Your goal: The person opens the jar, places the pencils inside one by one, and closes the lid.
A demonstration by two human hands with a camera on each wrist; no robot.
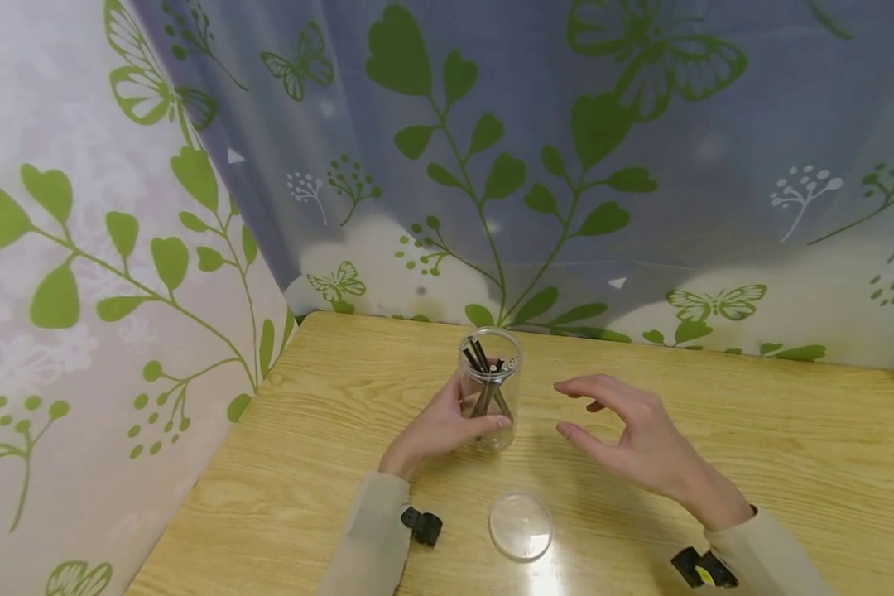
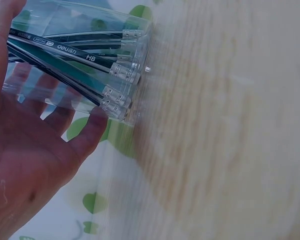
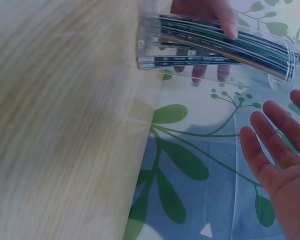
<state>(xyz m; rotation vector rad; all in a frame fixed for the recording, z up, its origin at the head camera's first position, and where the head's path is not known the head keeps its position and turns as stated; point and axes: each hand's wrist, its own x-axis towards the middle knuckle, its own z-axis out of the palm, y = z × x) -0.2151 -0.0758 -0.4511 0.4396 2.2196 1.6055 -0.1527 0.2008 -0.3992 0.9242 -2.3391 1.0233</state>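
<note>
My left hand (image 1: 441,426) grips a clear, round plastic jar (image 1: 515,399) on the table, its thumb lying across the front. Inside the jar lean several dark pencils (image 2: 72,51), one marked "deli" and "HB", their silver-banded ends at the jar's base. No lid covers the jar's mouth. My right hand (image 1: 636,439) hovers apart from the jar on its right, holding nothing, with fingers loosely bent and thumb spread away. A clear round lid (image 1: 520,526) lies flat on the table in front of the jar. In the right wrist view the fingers (image 3: 264,146) are spread beside the jar.
The wood-grain table (image 1: 328,389) runs back to a blue and white curtain (image 1: 529,207) with green leaves and butterflies. Another patterned curtain (image 1: 119,273) borders the table's left edge. Black straps with small devices (image 1: 422,526) sit at the wrists.
</note>
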